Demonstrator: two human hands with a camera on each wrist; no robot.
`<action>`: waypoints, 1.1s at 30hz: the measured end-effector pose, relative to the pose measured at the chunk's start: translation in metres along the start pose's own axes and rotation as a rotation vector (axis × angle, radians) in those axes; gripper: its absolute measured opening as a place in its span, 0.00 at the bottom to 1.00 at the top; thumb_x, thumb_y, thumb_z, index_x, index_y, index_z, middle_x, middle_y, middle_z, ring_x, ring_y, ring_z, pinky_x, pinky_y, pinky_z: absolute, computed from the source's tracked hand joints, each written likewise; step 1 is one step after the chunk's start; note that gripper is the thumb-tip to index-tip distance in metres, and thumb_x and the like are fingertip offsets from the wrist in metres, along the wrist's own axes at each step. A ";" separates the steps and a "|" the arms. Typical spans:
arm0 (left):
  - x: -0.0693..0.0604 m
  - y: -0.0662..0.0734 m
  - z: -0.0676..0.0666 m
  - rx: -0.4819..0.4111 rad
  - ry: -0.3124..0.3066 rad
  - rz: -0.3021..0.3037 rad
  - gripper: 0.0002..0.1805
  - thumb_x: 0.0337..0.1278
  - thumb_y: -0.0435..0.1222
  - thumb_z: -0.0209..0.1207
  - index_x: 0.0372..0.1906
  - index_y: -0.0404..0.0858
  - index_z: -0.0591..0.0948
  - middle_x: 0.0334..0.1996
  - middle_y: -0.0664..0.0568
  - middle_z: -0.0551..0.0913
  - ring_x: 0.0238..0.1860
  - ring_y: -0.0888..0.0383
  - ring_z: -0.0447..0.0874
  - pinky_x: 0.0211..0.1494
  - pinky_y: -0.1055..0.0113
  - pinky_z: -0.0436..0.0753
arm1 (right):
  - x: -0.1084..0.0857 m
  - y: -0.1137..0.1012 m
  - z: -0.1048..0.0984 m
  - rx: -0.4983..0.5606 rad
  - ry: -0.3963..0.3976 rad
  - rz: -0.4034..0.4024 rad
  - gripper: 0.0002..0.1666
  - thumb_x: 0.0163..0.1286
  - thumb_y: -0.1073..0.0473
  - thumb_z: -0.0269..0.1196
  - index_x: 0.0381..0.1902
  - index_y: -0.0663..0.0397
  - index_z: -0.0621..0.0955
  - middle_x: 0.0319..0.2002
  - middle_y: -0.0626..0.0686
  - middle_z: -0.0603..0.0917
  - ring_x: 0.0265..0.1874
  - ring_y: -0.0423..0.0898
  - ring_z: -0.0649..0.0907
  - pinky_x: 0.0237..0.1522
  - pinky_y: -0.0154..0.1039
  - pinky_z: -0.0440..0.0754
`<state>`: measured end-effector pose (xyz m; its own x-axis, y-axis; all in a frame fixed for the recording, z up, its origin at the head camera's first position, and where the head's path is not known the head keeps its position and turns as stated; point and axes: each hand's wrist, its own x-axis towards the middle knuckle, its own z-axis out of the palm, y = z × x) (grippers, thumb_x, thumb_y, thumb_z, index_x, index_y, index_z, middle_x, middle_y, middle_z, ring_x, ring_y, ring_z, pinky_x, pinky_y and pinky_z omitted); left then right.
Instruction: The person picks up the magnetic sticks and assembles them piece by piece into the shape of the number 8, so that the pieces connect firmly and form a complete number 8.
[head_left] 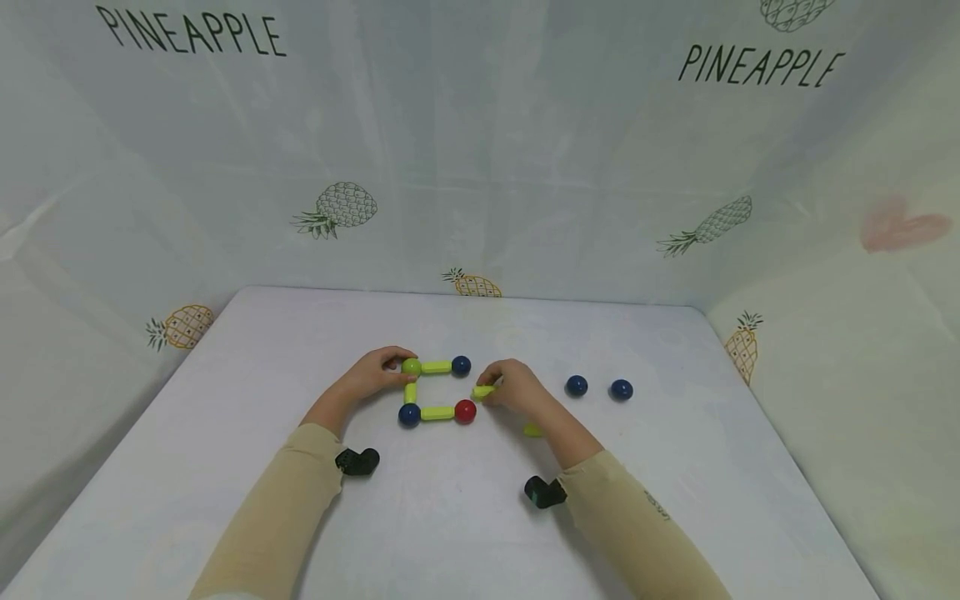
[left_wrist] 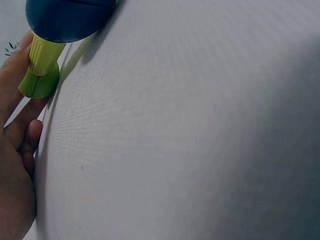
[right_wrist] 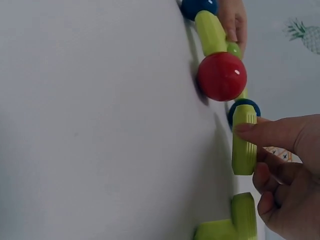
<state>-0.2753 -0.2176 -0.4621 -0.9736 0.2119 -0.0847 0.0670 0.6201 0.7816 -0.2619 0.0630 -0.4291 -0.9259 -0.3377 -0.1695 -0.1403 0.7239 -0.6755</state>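
On the white table lies a C-shaped frame of balls and yellow-green rods. At its far left corner, my left hand (head_left: 372, 377) holds the green ball (head_left: 411, 367) between thumb and fingers. One rod (head_left: 436, 367) runs from there to a blue ball (head_left: 461, 366). Another rod (head_left: 410, 393) leads to a nearer blue ball (head_left: 408, 415), and a third rod (head_left: 437, 413) joins that to the red ball (head_left: 465, 412). My right hand (head_left: 517, 387) pinches a loose yellow-green rod (right_wrist: 244, 142) just right of the frame, apart from the red ball.
Two blue balls (head_left: 577, 386) (head_left: 621, 390) lie to the right of my right hand. Beneath the right forearm, a yellow-green rod (head_left: 532, 431) shows partly; the right wrist view has two rod pieces (right_wrist: 244, 215) at its bottom. A pineapple-print cloth (head_left: 480, 167) hangs behind the table.
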 end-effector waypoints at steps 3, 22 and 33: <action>0.001 -0.001 0.000 0.000 0.001 0.008 0.25 0.56 0.41 0.69 0.58 0.39 0.79 0.50 0.47 0.77 0.47 0.50 0.69 0.52 0.56 0.70 | 0.001 -0.002 -0.002 0.021 0.000 0.002 0.11 0.60 0.68 0.69 0.40 0.51 0.85 0.37 0.48 0.81 0.38 0.47 0.77 0.44 0.41 0.78; 0.002 -0.003 0.001 0.014 0.009 -0.004 0.26 0.56 0.43 0.69 0.59 0.41 0.79 0.51 0.47 0.77 0.48 0.49 0.69 0.53 0.56 0.70 | 0.008 -0.011 0.002 0.101 0.013 -0.018 0.14 0.65 0.62 0.67 0.49 0.51 0.83 0.40 0.50 0.81 0.43 0.48 0.79 0.44 0.41 0.80; 0.003 -0.005 0.003 0.019 0.012 -0.019 0.26 0.55 0.43 0.69 0.59 0.42 0.79 0.52 0.48 0.77 0.50 0.50 0.70 0.55 0.54 0.70 | 0.008 -0.012 0.008 0.155 0.095 -0.035 0.18 0.69 0.60 0.63 0.57 0.50 0.80 0.46 0.53 0.83 0.45 0.51 0.81 0.41 0.40 0.81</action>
<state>-0.2781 -0.2180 -0.4681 -0.9774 0.1907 -0.0917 0.0524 0.6381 0.7682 -0.2648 0.0465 -0.4282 -0.9513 -0.2975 -0.0806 -0.1240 0.6088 -0.7835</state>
